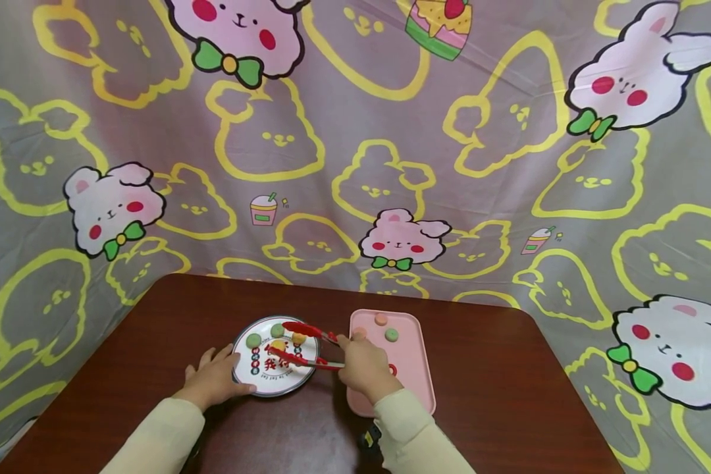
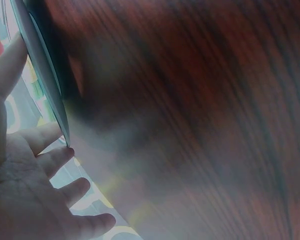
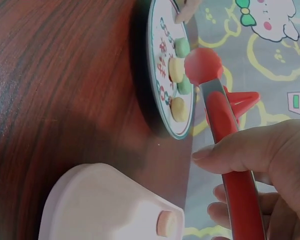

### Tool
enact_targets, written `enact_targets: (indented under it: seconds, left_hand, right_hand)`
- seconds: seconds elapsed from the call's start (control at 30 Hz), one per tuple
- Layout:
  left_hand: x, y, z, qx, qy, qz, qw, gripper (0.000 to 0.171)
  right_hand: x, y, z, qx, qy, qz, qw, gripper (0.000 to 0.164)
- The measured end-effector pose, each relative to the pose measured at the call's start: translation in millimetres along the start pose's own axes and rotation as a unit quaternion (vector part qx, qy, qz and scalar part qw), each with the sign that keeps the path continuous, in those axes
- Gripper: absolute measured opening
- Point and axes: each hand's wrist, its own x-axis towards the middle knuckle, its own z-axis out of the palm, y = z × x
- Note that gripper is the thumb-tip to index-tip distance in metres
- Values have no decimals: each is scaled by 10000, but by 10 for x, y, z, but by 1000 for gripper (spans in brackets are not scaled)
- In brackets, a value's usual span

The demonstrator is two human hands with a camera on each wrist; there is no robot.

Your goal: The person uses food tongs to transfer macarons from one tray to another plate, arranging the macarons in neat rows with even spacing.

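In the head view my right hand [image 1: 364,367] grips red-and-metal tongs [image 1: 290,357] from the right, their arms spread over a white plate [image 1: 278,385] with printed lettering. On the plate lie two green round pieces [image 1: 253,340] and two yellow ones [image 1: 299,338], like small toy cookies. The tongs' near tip overlaps one yellow piece; whether it touches cannot be told. My left hand [image 1: 213,378] rests at the plate's left rim, thumb on the near side and fingers spread. In the left wrist view the outer fingers [image 2: 92,226] stand free of the rim.
A pink tray [image 1: 417,382] stands right of the plate, partly hidden by my right hand. It bears a green piece [image 1: 392,335] and two pale orange ones [image 1: 381,319]. The brown table [image 1: 492,388] ends at a patterned cloth [image 1: 332,197] behind.
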Motion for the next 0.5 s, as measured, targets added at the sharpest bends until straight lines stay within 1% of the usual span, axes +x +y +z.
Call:
enact_targets:
  seconds: [0.13,0.33,0.5]
  left_hand:
    - [12,-4,11,36,19,25,10000,95]
    - [37,8,36,38,54,49,10000,95]
    - [46,19,48,51,95,73,9999,93]
  right_hand:
    - [-31,31,-42,5,51,-50,10000,61]
    - [-98,113,-64,-1,288,-163,9995,68]
    - [-143,158,-100,309,257,-87,9992,73]
